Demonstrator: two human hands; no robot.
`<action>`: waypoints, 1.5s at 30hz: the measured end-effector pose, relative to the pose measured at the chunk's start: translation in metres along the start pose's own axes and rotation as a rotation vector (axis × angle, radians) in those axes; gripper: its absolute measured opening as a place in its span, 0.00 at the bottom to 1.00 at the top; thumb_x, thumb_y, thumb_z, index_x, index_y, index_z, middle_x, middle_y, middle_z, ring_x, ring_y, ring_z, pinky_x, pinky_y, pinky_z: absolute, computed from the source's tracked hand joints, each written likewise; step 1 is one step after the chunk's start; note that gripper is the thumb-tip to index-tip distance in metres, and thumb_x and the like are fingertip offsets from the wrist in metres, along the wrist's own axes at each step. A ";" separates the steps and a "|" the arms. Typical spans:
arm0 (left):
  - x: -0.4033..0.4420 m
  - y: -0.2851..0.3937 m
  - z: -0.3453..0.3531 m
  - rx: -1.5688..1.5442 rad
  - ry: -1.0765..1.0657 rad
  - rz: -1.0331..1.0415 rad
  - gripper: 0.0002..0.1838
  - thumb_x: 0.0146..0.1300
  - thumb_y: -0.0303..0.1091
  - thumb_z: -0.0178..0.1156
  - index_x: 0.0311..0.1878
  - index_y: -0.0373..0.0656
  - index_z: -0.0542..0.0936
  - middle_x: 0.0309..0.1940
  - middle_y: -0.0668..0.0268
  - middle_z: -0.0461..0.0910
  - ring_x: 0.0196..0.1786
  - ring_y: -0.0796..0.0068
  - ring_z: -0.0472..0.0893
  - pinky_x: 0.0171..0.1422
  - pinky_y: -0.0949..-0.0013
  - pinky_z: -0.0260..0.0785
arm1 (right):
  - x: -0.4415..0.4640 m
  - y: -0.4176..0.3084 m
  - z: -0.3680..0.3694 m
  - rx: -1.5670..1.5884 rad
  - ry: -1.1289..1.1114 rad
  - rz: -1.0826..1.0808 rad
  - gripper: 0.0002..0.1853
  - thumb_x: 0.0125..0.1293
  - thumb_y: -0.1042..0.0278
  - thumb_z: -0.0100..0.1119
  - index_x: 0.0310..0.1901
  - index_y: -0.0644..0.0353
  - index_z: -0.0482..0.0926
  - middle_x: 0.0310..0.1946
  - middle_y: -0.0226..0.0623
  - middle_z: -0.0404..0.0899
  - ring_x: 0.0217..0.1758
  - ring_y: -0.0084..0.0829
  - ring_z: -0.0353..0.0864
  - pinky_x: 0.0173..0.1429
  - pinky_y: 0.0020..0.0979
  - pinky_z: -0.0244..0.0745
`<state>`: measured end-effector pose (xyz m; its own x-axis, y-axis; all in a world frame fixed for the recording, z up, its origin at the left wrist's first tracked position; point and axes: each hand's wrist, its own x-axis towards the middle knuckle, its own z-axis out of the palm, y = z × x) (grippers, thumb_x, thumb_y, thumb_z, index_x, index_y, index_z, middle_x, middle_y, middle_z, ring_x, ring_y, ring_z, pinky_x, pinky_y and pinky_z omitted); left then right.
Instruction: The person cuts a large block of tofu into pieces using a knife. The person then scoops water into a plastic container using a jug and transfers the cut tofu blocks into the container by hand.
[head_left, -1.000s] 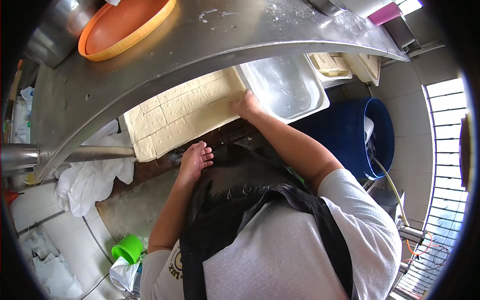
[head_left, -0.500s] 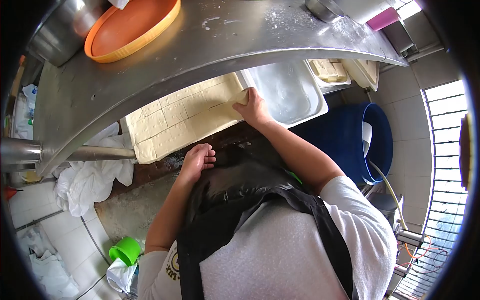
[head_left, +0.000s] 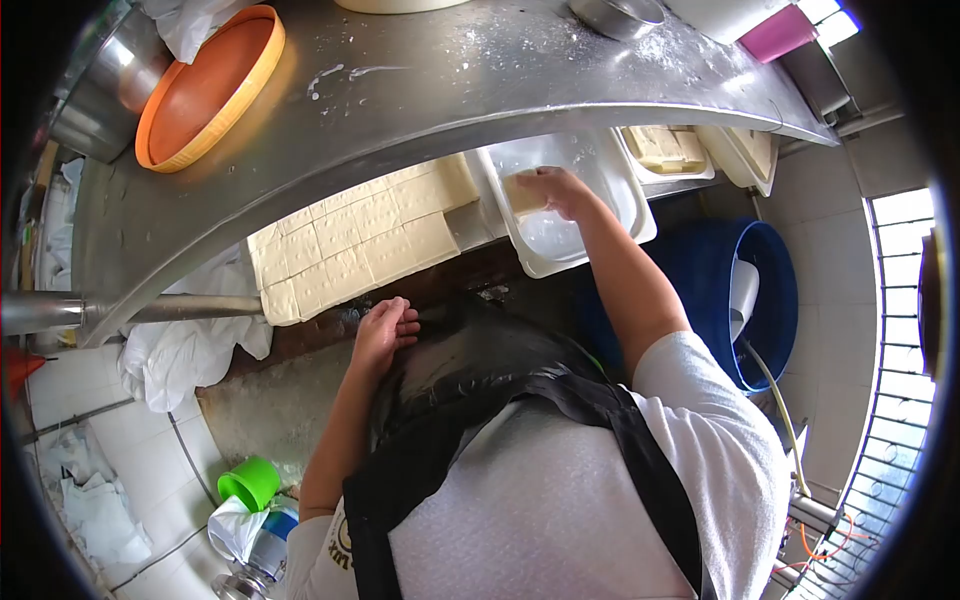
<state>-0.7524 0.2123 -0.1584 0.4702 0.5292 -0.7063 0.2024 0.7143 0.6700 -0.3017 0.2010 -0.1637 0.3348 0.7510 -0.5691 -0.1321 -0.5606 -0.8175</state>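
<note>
My right hand (head_left: 565, 190) grips a pale, cream-coloured block of tofu (head_left: 524, 194) inside a white plastic tub (head_left: 541, 266) that holds clear liquid. Left of the tub lies a large slab of tofu (head_left: 345, 235), scored and cut into rectangular blocks. At its near right corner a notch shows where a block is gone. My left hand (head_left: 385, 335) hovers in front of the slab's near edge, beside the dark apron (head_left: 450, 370). Its fingers are loosely bent, with nothing visible in them.
A curved steel counter (head_left: 400, 110) overhangs the slab and tub. On it are an orange round tray (head_left: 215, 90) and a steel bowl (head_left: 618, 16). More white tubs (head_left: 665, 150) stand to the right, above a blue barrel (head_left: 765, 300). White cloth (head_left: 190, 350) lies at left.
My right hand has moved right from the slab's near corner into the tub, carrying a tofu block. A gap now shows in the slab. My left hand has barely moved.
</note>
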 end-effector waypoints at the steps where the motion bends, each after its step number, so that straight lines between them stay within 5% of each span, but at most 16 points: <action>1: -0.001 -0.001 0.000 -0.003 0.011 0.000 0.21 0.80 0.50 0.56 0.60 0.41 0.78 0.52 0.59 0.83 0.50 0.66 0.83 0.55 0.57 0.78 | 0.005 0.005 0.003 0.000 -0.011 0.001 0.21 0.68 0.57 0.72 0.55 0.63 0.83 0.43 0.37 0.87 0.45 0.32 0.87 0.48 0.36 0.82; 3: -0.003 -0.005 0.001 -0.043 0.042 0.011 0.19 0.79 0.50 0.57 0.56 0.43 0.79 0.48 0.62 0.84 0.46 0.69 0.84 0.50 0.61 0.78 | 0.007 0.015 0.011 -0.499 0.217 -0.183 0.21 0.68 0.56 0.70 0.53 0.64 0.84 0.38 0.37 0.87 0.41 0.31 0.84 0.45 0.34 0.78; 5: -0.003 -0.012 -0.001 -0.078 0.055 0.001 0.19 0.79 0.50 0.57 0.56 0.43 0.79 0.48 0.62 0.84 0.46 0.69 0.84 0.50 0.60 0.79 | -0.007 0.006 0.023 -0.525 0.264 -0.142 0.21 0.66 0.57 0.70 0.52 0.66 0.84 0.36 0.41 0.86 0.38 0.33 0.81 0.48 0.36 0.76; 7: -0.005 -0.015 -0.001 -0.114 0.067 -0.009 0.18 0.79 0.50 0.57 0.56 0.43 0.79 0.48 0.62 0.84 0.46 0.69 0.84 0.50 0.60 0.79 | -0.002 0.011 0.027 -0.649 0.319 -0.197 0.24 0.62 0.56 0.71 0.53 0.66 0.82 0.46 0.54 0.87 0.49 0.53 0.87 0.55 0.45 0.80; 11: -0.015 -0.009 0.002 -0.153 0.122 -0.003 0.17 0.79 0.48 0.57 0.55 0.44 0.79 0.46 0.62 0.84 0.45 0.68 0.84 0.49 0.60 0.79 | -0.015 0.002 0.040 -0.798 0.482 -0.313 0.20 0.66 0.58 0.67 0.54 0.64 0.81 0.45 0.56 0.87 0.51 0.58 0.85 0.57 0.49 0.79; 13: -0.016 -0.007 0.000 -0.164 0.149 0.001 0.17 0.79 0.48 0.57 0.54 0.44 0.79 0.46 0.62 0.84 0.44 0.68 0.84 0.49 0.60 0.79 | -0.044 -0.016 0.068 -0.864 0.764 -0.852 0.17 0.70 0.61 0.64 0.54 0.63 0.81 0.44 0.55 0.86 0.52 0.57 0.84 0.58 0.50 0.79; 14: -0.015 -0.008 -0.002 -0.180 0.149 0.002 0.17 0.79 0.48 0.57 0.54 0.44 0.79 0.46 0.63 0.84 0.44 0.69 0.84 0.48 0.60 0.79 | -0.063 -0.027 0.087 -0.694 0.664 -0.891 0.14 0.70 0.63 0.63 0.52 0.63 0.82 0.44 0.54 0.85 0.52 0.56 0.84 0.58 0.50 0.80; 18: -0.009 -0.004 -0.008 -0.190 0.124 -0.022 0.17 0.79 0.49 0.57 0.53 0.44 0.79 0.45 0.65 0.84 0.44 0.70 0.84 0.48 0.61 0.79 | -0.096 -0.022 0.157 -0.722 0.210 -0.542 0.20 0.73 0.55 0.59 0.51 0.66 0.82 0.49 0.57 0.84 0.56 0.56 0.83 0.63 0.46 0.78; 21: -0.001 -0.002 -0.009 -0.159 0.074 -0.003 0.17 0.80 0.49 0.56 0.53 0.44 0.79 0.44 0.66 0.84 0.44 0.71 0.84 0.48 0.62 0.79 | -0.070 0.009 0.192 -0.925 0.213 -0.230 0.48 0.66 0.41 0.64 0.72 0.78 0.61 0.74 0.69 0.61 0.80 0.64 0.58 0.78 0.55 0.64; 24: -0.002 0.008 -0.004 -0.133 0.047 -0.012 0.18 0.81 0.50 0.55 0.55 0.44 0.78 0.44 0.65 0.84 0.45 0.70 0.84 0.51 0.59 0.79 | -0.065 0.010 0.224 -0.934 0.201 -0.035 0.53 0.65 0.39 0.65 0.75 0.77 0.53 0.79 0.67 0.47 0.83 0.67 0.46 0.81 0.60 0.58; 27: 0.003 0.008 -0.009 -0.155 -0.028 0.005 0.18 0.80 0.51 0.55 0.55 0.45 0.78 0.44 0.66 0.84 0.45 0.70 0.84 0.51 0.59 0.78 | -0.055 0.014 0.239 -0.876 0.121 -0.045 0.54 0.64 0.39 0.65 0.74 0.77 0.53 0.76 0.69 0.55 0.81 0.67 0.51 0.81 0.57 0.59; 31: 0.008 0.002 -0.015 -0.164 -0.058 0.003 0.19 0.80 0.52 0.55 0.55 0.45 0.79 0.44 0.67 0.84 0.46 0.70 0.84 0.52 0.59 0.78 | -0.065 -0.011 0.230 -0.589 0.092 0.052 0.52 0.62 0.37 0.68 0.69 0.76 0.58 0.64 0.64 0.75 0.74 0.63 0.69 0.74 0.49 0.72; 32: 0.008 0.001 -0.016 -0.160 -0.062 -0.006 0.19 0.80 0.53 0.55 0.55 0.45 0.79 0.44 0.67 0.84 0.46 0.70 0.83 0.53 0.59 0.78 | -0.060 -0.009 0.231 -0.606 0.215 0.073 0.49 0.60 0.41 0.75 0.66 0.77 0.64 0.59 0.60 0.80 0.62 0.48 0.84 0.61 0.45 0.82; 36: 0.003 0.009 -0.011 -0.164 -0.047 -0.031 0.15 0.80 0.50 0.56 0.50 0.47 0.80 0.43 0.68 0.83 0.44 0.72 0.83 0.50 0.62 0.78 | -0.054 -0.018 0.224 -0.267 0.217 0.180 0.48 0.60 0.43 0.77 0.65 0.78 0.68 0.59 0.59 0.80 0.62 0.44 0.84 0.61 0.43 0.81; 43: 0.011 0.007 -0.006 -0.102 -0.059 -0.026 0.16 0.79 0.51 0.57 0.50 0.47 0.80 0.43 0.68 0.83 0.43 0.72 0.83 0.49 0.62 0.78 | -0.044 0.014 0.224 -0.416 0.416 0.106 0.46 0.63 0.41 0.73 0.65 0.78 0.69 0.56 0.60 0.81 0.61 0.49 0.84 0.61 0.44 0.82; 45: 0.014 0.002 -0.008 -0.083 -0.096 -0.029 0.20 0.78 0.53 0.58 0.54 0.46 0.79 0.45 0.65 0.83 0.46 0.70 0.83 0.51 0.59 0.78 | -0.050 0.023 0.221 -0.483 0.427 0.247 0.47 0.64 0.36 0.68 0.65 0.76 0.69 0.58 0.62 0.79 0.62 0.55 0.82 0.63 0.46 0.81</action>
<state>-0.7520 0.2245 -0.1685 0.5458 0.4649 -0.6971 0.1473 0.7658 0.6260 -0.5272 0.2279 -0.1736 0.6998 0.4335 -0.5677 0.1456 -0.8647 -0.4808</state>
